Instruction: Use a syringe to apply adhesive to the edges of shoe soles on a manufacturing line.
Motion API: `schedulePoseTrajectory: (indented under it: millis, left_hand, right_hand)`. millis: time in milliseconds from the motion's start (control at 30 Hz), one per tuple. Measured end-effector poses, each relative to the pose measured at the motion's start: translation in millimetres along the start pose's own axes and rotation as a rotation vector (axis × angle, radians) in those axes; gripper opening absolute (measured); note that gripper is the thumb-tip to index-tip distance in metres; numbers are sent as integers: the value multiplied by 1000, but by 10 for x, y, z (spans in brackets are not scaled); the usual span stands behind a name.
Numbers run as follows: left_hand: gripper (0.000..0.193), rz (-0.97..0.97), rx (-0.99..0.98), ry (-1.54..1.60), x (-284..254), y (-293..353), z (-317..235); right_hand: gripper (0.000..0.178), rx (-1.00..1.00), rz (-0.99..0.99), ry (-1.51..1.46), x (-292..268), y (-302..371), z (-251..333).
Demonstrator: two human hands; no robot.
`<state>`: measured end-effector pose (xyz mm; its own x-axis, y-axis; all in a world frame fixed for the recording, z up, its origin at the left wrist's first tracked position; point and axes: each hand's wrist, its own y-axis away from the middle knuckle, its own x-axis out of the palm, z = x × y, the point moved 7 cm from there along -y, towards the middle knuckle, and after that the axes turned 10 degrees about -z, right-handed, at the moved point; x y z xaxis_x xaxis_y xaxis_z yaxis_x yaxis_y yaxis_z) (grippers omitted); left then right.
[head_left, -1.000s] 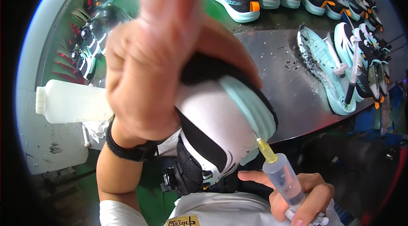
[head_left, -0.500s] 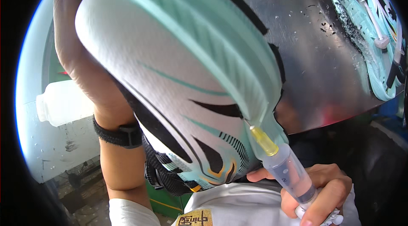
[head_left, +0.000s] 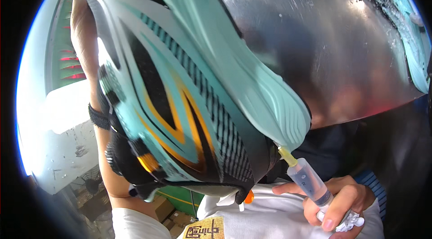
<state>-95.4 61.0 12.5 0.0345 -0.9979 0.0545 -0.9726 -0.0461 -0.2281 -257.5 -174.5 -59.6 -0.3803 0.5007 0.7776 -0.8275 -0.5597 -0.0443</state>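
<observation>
Left hand clamped on mint sneaker, right hand clamped on syringe, above scuffed steel tabletop, green floor below.

A single head-worn fisheye view looks steeply down from very close — the sneaker gripped by the left hand fills most of it. Just below that grip, the right hand with its syringe sits at the lower edge — steel table beyond.

Beyond your fingers, the shiny metal worktop fills the view. A mint shoe sole lies on it, far right. Cardboard boxes sit on the floor below.
</observation>
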Motion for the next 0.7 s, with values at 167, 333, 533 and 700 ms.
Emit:
schedulePoseTrajectory:
  millis: [167,333,533,700]
  left_hand:
    - [40,-178,-51,-142,-301,365,-66]
    - [38,-312,-125,-251,-534,668,-67]
    - [36,-418,-268,-322,-728,1057,62]
    - [36,-478,-387,-358,-858,1476,84]
  right_hand:
    - [31,0,-16,-129,-109,190,-90]
    - [36,93,-38,-422,-237,260,-253]
    - [44,79,-46,-741,-319,195,-352]
    - [45,74,-45,-741,-317,166,-435]
